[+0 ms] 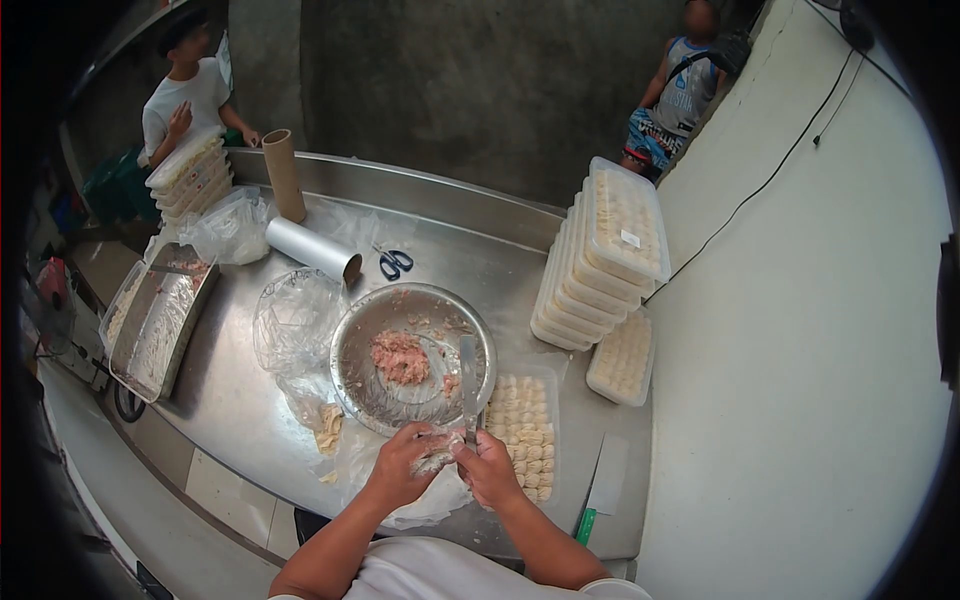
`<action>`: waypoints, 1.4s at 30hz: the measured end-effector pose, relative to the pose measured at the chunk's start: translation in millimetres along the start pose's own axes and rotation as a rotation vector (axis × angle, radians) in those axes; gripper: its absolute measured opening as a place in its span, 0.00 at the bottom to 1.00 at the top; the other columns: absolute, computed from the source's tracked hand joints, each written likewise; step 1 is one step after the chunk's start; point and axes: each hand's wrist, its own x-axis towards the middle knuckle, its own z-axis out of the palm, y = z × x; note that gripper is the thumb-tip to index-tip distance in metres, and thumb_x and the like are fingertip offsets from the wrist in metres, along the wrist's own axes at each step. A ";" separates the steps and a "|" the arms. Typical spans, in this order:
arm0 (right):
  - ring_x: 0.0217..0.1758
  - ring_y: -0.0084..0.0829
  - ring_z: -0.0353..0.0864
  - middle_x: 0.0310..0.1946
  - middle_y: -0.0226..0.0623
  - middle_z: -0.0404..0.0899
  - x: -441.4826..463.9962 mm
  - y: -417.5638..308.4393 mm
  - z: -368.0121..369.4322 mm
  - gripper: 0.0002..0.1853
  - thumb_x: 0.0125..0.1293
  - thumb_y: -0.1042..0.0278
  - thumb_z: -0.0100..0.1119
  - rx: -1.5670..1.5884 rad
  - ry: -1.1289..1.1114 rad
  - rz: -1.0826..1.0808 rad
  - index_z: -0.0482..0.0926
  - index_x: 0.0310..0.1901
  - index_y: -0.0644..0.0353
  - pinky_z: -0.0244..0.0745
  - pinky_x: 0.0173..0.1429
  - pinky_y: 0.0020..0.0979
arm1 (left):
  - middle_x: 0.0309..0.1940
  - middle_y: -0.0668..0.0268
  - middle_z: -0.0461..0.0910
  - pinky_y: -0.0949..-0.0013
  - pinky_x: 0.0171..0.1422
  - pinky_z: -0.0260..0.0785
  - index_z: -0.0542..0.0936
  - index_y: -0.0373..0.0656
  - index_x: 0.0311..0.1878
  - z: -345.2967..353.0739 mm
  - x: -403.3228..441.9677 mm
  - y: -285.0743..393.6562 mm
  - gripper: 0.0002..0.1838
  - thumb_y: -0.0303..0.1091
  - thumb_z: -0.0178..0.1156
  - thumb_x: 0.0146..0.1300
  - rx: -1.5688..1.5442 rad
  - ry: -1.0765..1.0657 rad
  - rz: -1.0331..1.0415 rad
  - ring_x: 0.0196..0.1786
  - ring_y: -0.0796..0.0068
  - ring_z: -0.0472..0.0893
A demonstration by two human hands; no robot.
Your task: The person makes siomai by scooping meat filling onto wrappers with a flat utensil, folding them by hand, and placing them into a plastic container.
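Observation:
My left hand (pixel 403 468) is curled around a pale dumpling wrapper (pixel 435 458), just below the near rim of a metal bowl (pixel 345 385). Close beside it, my right hand (pixel 488 470) grips a flat metal spatula (pixel 468 378); its blade points away from me over the bowl's right side. Pink ground meat (pixel 400 358) is heaped in the bowl, with smears on the walls. Right of the bowl, a plastic tray (pixel 553 385) holds rows of dumplings (pixel 522 430). Fingers hide part of the wrapper, and the spatula's handle is mostly covered.
Stacked dumpling containers (pixel 580 270) stand right. A green-handled knife (pixel 588 522) lies near the right edge. Scissors (pixel 393 262), a foil roll (pixel 310 250), a cardboard tube (pixel 283 180) and plastic bags (pixel 295 320) lie beyond. A metal pan (pixel 165 320) sits left. Two people are beyond the table.

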 end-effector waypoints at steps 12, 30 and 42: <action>0.20 0.10 0.63 0.29 0.23 0.76 0.0 -0.1 -0.2 0.15 0.73 0.63 0.62 -0.060 -0.008 0.009 0.77 0.53 0.63 0.58 0.23 0.18 | 0.47 0.54 0.81 0.61 0.51 0.77 0.85 0.41 0.49 -1.1 -0.8 -1.5 0.22 0.22 0.75 0.47 0.000 0.002 -0.003 0.49 0.54 0.83; 0.20 0.10 0.63 0.31 0.27 0.79 -0.4 -1.8 0.4 0.15 0.74 0.63 0.60 -0.044 -0.009 0.027 0.76 0.54 0.63 0.59 0.22 0.18 | 0.47 0.53 0.81 0.62 0.50 0.78 0.85 0.41 0.49 -1.3 0.2 -2.6 0.22 0.21 0.74 0.47 -0.025 -0.001 -0.008 0.48 0.54 0.84; 0.19 0.11 0.65 0.32 0.30 0.81 0.3 -1.0 -1.0 0.15 0.74 0.65 0.58 0.052 -0.028 0.016 0.73 0.57 0.64 0.61 0.21 0.17 | 0.46 0.55 0.82 0.63 0.50 0.78 0.86 0.42 0.50 -1.1 1.8 -0.6 0.22 0.21 0.74 0.49 -0.027 0.024 -0.014 0.49 0.56 0.84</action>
